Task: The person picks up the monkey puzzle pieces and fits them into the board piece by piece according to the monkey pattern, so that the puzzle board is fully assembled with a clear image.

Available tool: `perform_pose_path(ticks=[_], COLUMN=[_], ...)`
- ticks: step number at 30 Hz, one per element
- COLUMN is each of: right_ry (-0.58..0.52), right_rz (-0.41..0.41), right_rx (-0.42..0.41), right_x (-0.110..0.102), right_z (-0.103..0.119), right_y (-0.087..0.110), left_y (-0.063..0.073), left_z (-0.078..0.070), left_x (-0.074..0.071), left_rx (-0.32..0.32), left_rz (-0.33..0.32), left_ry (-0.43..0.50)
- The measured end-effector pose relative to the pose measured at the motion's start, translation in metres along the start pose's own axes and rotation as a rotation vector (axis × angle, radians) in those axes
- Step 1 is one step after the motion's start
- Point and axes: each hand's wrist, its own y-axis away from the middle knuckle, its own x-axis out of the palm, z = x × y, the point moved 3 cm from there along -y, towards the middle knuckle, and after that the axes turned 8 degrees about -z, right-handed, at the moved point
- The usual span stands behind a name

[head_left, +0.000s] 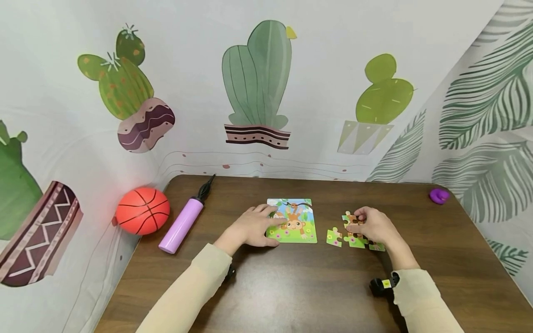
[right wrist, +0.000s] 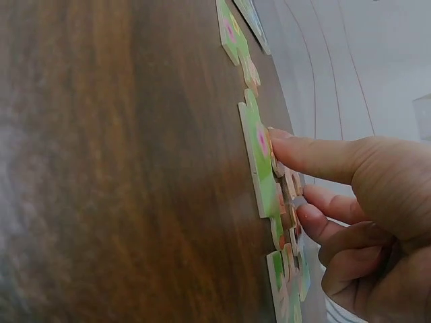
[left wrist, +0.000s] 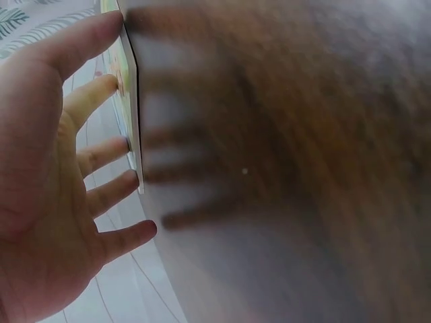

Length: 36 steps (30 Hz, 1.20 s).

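My left hand (head_left: 253, 225) lies with spread fingers over the left edge of a square monkey picture board (head_left: 307, 235). In the left wrist view, the thumb and several fingertips touch the board's edge (left wrist: 137, 121), and the little finger is apart from it. To the right, my right hand (head_left: 376, 225) reaches over a cluster of jigsaw pieces (head_left: 357, 241). Its thumb and forefinger pinch a jigsaw piece (right wrist: 276, 161) low over the cluster, the other fingers curled. One green piece with pink flowers (head_left: 333, 237) lies apart, between board and cluster.
A lilac hand pump (head_left: 182, 225) with a black nozzle lies at the left of the brown table (head_left: 266, 296). Beside it, at the table's left edge, is an orange ball (head_left: 143, 211). A purple rubber duck (head_left: 439, 196) sits at the far right corner. A patterned cloth hangs behind.
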Motion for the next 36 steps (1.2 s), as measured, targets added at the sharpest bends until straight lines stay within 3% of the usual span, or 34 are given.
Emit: perform_pose_path(ticks=[18, 28, 36], right_ry=[-0.044, -0.075, -0.136], right_rz=[-0.046, -0.153, -0.180], right_rx=[-0.070, -0.090, -0.048], right_x=[0.0018, -0.0015, -0.0021], right_z=[-0.0004, -0.0035, -0.0017], right_y=[-0.0005, 0.0000, 0.0005], left_y=[-0.0040, -0.0046, -0.0028], left_z=[-0.0001, 0.0004, 0.0008], left_x=[0.0039, 0.0044, 0.0037], left_rx=[-0.003, -0.004, -0.015], left_rz=[-0.013, -0.014, -0.008], left_ry=[-0.022, -0.014, 0.013])
